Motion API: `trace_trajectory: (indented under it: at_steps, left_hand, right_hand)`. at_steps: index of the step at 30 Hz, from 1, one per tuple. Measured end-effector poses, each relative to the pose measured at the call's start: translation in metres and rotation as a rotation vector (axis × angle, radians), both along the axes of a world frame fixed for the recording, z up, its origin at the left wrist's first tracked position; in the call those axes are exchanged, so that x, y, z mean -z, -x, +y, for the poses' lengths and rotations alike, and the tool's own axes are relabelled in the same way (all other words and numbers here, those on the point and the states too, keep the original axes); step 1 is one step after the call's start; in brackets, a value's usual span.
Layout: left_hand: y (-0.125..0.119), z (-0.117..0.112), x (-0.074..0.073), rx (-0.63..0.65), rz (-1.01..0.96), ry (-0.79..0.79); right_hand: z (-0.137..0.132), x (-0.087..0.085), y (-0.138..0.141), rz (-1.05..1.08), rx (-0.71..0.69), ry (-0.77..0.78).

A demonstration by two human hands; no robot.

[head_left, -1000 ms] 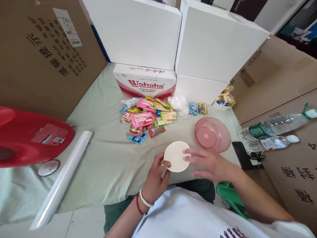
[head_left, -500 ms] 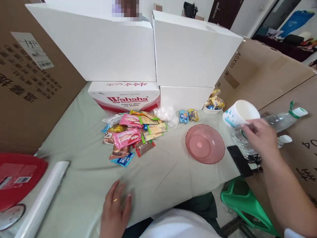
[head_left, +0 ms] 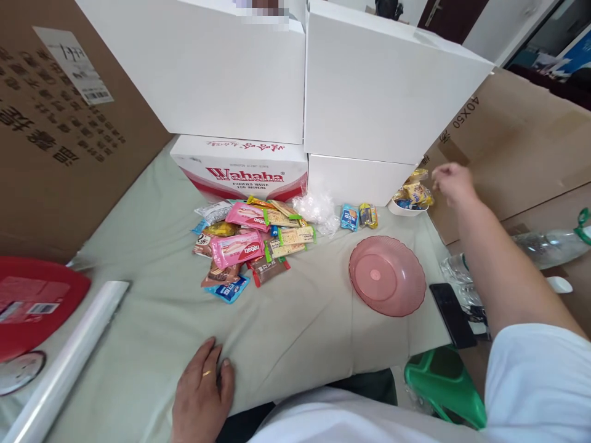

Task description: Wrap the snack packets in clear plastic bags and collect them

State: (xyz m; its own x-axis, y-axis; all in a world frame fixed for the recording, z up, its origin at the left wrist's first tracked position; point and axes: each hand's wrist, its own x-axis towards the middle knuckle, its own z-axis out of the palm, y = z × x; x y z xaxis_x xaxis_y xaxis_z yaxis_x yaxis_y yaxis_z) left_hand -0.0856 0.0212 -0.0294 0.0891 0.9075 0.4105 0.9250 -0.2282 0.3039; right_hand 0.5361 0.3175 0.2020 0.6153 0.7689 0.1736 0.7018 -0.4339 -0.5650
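My left hand (head_left: pixel 203 391) rests on the cloth-covered table near its front edge, fingers stretched out and holding nothing. My right hand (head_left: pixel 454 183) reaches far to the right back, fingers curled together, just right of a small white bowl (head_left: pixel 408 210) of wrapped snacks (head_left: pixel 419 194). Whether anything is between those fingers is hidden. A pink scalloped plate (head_left: pixel 386 277) lies in front of the bowl. Left of it a blue packet (head_left: pixel 349 217) and a yellow-dark packet (head_left: pixel 368 215) lie side by side. A heap of wrapped snacks (head_left: pixel 249 246) lies at the table's middle, beside crumpled clear plastic (head_left: pixel 317 210).
White boxes (head_left: pixel 360 86) and a Wahaha carton (head_left: pixel 240 169) wall the back. Cardboard (head_left: pixel 517 147) stands on the right. A black phone (head_left: pixel 452 315) and clear bottles (head_left: pixel 545 246) are at the right edge, a green stool (head_left: pixel 443 381) below. At left lie a white roll (head_left: pixel 69 363) and a red object (head_left: pixel 41 301).
My right hand has moved back and left toward the snack bowl. The white paper cup it held is no longer in view. My left hand stays on the table; the view has shifted slightly.
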Motion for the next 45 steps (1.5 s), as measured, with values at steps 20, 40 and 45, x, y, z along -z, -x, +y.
trace_trajectory:
  at_steps: [20, 40, 45]
  left_hand:
    - [-0.002, 0.002, -0.009, 0.012, 0.063, -0.021]
    - [-0.009, -0.004, -0.001, 0.005, -0.047, -0.01]
    - [-0.008, -0.007, -0.001, 0.023, -0.135, -0.034]
  right_hand:
    - [0.069, 0.143, -0.014, 0.95, 0.152, -0.237]
    - [-0.019, 0.082, 0.203, -0.416, -0.942, 0.698]
    - [-0.025, 0.104, 0.268, -0.725, -0.918, 0.753]
